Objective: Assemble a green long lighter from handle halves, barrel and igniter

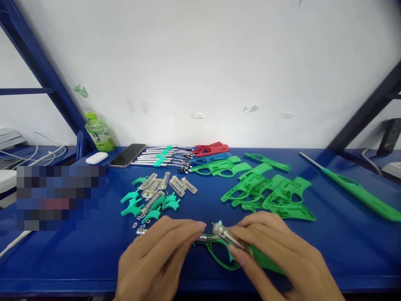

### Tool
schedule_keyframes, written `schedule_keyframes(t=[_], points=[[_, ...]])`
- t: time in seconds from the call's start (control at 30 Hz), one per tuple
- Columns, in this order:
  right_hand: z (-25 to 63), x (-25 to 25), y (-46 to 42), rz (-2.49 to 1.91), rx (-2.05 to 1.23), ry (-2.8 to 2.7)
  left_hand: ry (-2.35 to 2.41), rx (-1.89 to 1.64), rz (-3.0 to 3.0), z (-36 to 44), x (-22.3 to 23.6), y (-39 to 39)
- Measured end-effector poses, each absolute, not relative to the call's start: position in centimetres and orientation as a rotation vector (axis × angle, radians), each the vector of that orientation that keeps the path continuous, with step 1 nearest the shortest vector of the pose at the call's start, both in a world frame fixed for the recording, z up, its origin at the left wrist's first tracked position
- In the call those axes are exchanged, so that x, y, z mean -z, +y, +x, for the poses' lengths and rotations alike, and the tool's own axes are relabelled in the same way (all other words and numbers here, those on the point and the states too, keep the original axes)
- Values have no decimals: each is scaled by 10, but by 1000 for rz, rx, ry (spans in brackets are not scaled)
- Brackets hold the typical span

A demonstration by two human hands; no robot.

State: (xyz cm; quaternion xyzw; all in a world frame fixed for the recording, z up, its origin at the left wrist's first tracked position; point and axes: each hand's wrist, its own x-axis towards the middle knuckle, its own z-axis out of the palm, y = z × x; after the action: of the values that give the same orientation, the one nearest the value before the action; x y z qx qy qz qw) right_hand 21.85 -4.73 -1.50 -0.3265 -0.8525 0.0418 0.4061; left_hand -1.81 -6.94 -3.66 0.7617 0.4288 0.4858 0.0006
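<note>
Right hand half-covering green casing, teal triggers, phone, bottle

At the back left of the blue tabletop, a green-capped drink bottle stands near the scuffed white wall. A white earbud case lies just beside a dark-screened smartphone. White cables trail farther left.

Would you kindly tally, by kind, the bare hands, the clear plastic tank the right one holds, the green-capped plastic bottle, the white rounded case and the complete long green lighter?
Left hand and right hand: 2
Held tank: 1
Bottle: 1
White case: 1
Complete lighter: 1
Total: 6
</note>
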Motion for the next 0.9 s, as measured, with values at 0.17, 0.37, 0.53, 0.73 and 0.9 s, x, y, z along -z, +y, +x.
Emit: schedule_keyframes(t=[0.17,0.37,0.53,0.73,0.9], points=[[221,18,-46,-782,-158,-2217,1353,-1522,2439,-20,33,-68],[219,21,-45,-775,-183,-2196,1348,-1476,2459,-20,32,-67],[213,20,-44,-746,-176,-2163,1354,-1427,2509,-19,33,-69],[213,20,-45,-696,-160,-2164,1278,-1540,2567,-17,28,-68],[215,19,-45,-685,-134,-2202,1215,-1577,2513,-23,37,-72]])
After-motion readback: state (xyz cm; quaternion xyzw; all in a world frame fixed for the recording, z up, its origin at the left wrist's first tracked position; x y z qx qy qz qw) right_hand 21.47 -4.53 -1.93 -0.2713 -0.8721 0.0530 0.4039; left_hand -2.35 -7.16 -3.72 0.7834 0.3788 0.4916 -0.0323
